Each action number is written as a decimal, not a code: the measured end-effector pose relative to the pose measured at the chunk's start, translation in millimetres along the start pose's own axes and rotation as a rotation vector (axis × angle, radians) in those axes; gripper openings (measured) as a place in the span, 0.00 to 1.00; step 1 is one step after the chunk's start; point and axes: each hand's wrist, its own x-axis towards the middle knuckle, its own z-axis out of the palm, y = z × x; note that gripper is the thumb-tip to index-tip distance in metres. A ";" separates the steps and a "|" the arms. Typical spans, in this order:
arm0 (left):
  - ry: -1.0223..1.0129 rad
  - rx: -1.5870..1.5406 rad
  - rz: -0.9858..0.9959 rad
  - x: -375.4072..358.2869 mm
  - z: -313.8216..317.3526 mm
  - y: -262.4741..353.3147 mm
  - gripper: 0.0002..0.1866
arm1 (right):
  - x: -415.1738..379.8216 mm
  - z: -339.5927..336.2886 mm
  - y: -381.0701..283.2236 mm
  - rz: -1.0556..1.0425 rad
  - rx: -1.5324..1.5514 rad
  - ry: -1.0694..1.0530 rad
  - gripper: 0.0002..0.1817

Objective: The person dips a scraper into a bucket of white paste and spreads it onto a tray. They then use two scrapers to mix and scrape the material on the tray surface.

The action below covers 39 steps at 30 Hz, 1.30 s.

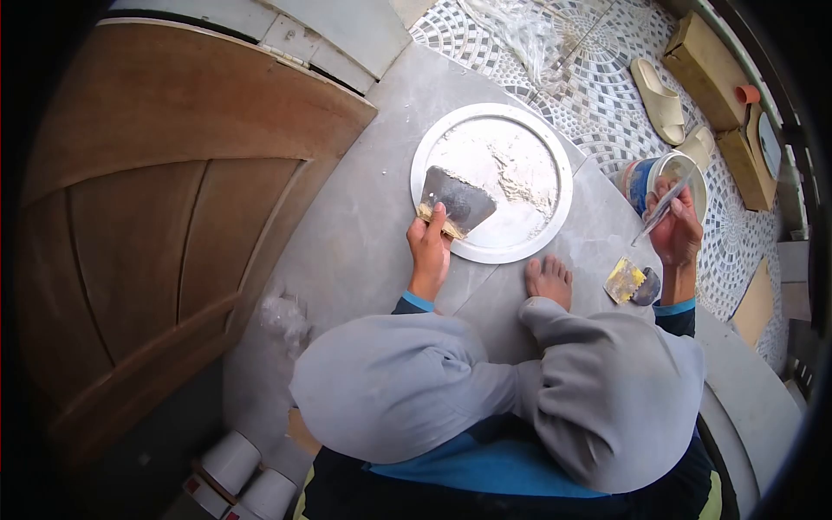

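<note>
The left hand (429, 247) pinches a broad scraper (459, 199) over the near-left edge of the round tray (494, 257); the right hand (679, 230) grips a thin flat piece (653, 223) near the bucket (640, 184), grey floor (598, 208) between.

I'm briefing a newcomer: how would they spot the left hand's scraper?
Find the round white tray on the grey floor. Over its near left edge, the left hand grips the scraper, whose broad dark blade stands out against white powder.

Baggy grey pants (620, 390), navy top (347, 490), one bare foot (549, 282)
Dark sleeves (676, 322) with bright blue cuffs (418, 300), plus a blue panel (485, 472) and some yellow-green bits (714, 498) at the sides.
</note>
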 end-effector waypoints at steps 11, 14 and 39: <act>0.117 0.276 0.155 8.4 -8.1 -4.8 0.12 | 9.7 40.2 59.0 0.391 0.048 0.253 0.17; 0.142 0.361 0.222 10.5 -2.2 -2.2 0.12 | 9.0 60.4 68.3 0.397 0.164 0.404 0.11; -0.137 0.512 0.011 -14.9 15.7 8.9 0.13 | 53.9 101.1 94.0 -0.905 -1.969 -1.102 0.14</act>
